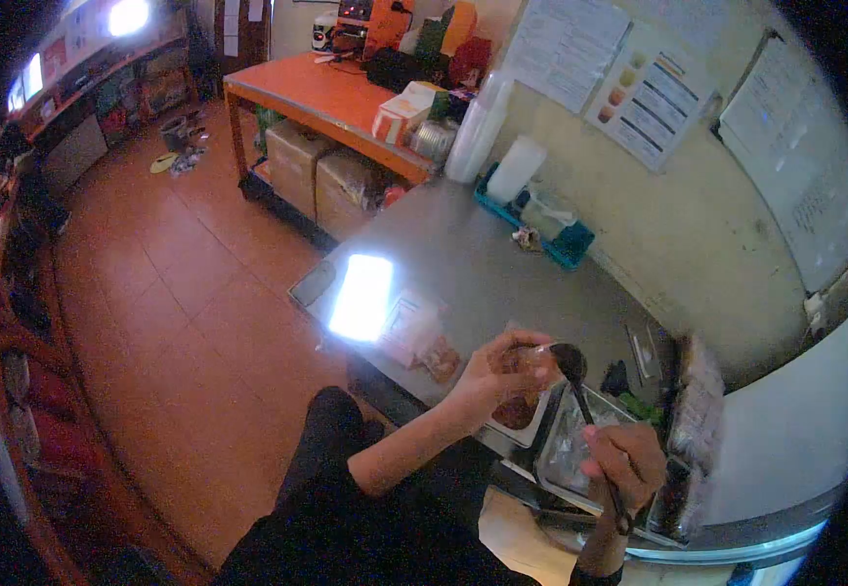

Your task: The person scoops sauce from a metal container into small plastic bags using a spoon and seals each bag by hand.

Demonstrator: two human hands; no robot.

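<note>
Black from bowl to handle, the long slim spoon (581, 396) is in my right hand (627, 464), whose fingers are wrapped closed around the shaft. Its bowl is up against or just beside a small clear plastic container (543, 361) that my left hand (502, 376) holds, fingers curled around it; blur hides what is inside. Just under my left fingers is a pale-rimmed rectangular tray (539, 426) of reddish-brown food (514, 415). Below and between my hands, a rectangular metal pan (547, 471) holds crumpled clear plastic (566, 444). Left of my left fingers, a plastic packet (409, 322) lies on the grey metal counter (434, 230). Well beyond my fingertips are a turquoise plastic basket (572, 246) and an orange-topped table (317, 93) above brown cardboard boxes (294, 166).
</note>
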